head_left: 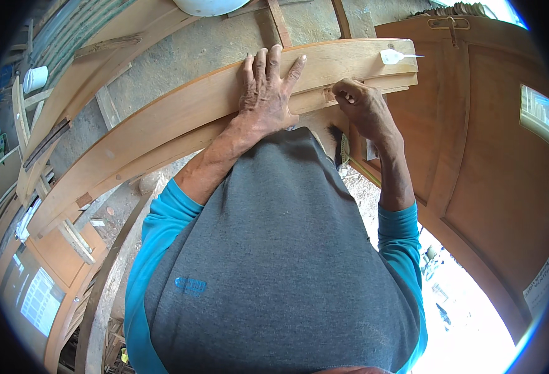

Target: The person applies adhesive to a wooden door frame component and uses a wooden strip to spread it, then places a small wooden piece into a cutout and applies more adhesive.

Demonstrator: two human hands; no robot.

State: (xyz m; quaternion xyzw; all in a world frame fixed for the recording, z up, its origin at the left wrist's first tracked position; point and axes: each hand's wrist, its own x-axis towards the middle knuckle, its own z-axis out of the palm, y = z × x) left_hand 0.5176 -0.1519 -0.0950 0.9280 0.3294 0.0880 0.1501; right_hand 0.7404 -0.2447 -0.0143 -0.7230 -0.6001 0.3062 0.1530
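A long, pale wooden board (181,100) stretches in front of me, its edges bent by the lens. My left hand (265,93) lies on it with the fingers spread and the palm pressing down. Beside the board's near edge, my right hand (363,107) is closed with its fingers curled inward; whatever they may hold is hidden. The fingertips are close to a small reddish-brown patch (329,95) in the wood. Near the right end of the board lies a small white bottle (391,57) with a thin pointed nozzle.
A brown panelled door (499,143) with a metal latch (452,28) stands at the right. Dark bristles (335,134) show below my right hand. Far left are a white cup (35,78) and several timber pieces. A white bucket (209,5) is at the top edge.
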